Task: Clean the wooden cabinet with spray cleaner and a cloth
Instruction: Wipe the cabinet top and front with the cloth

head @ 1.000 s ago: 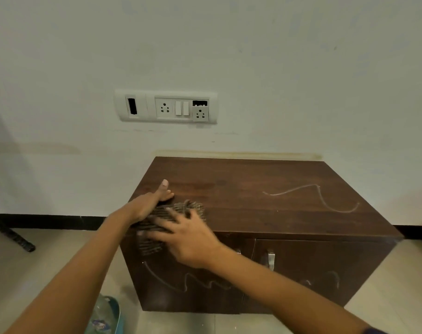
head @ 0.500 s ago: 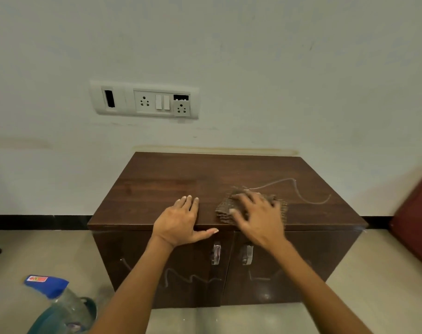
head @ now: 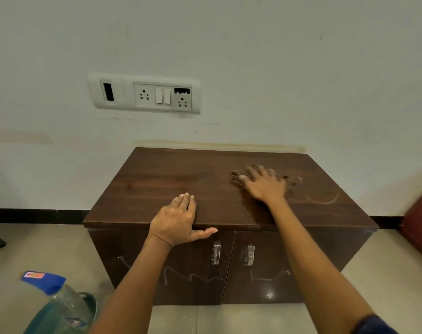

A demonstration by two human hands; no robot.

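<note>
Cloth (head: pixel 244 174) lies far right on cabinet (head: pixel 157 179) under flat, spread right hand (head: pixel 265 185); left hand (head: pixel 176 219) rests flat at near edge.

There is one cabinet (head: pixel 157 179) with two doors (head: pixel 113 249) (head: pixel 345 247) and two handles (head: pixel 216 252) (head: pixel 248 254). One cloth (head: pixel 247 168). One spray bottle (head: pixel 60 302). Two hands: a left hand (head: pixel 178 220) and a right hand (head: pixel 265 186). One switch board (head: pixel 144 94).

Left hand (head: pixel 178 219) flat at cabinet (head: pixel 157 179) front edge, fingers together, thumb splayed over the lip. Right hand (head: pixel 265 186) palm-down toward right rear, fingers spread (pressing cloth (head: pixel 240 177)). Both forearms extended.
</note>
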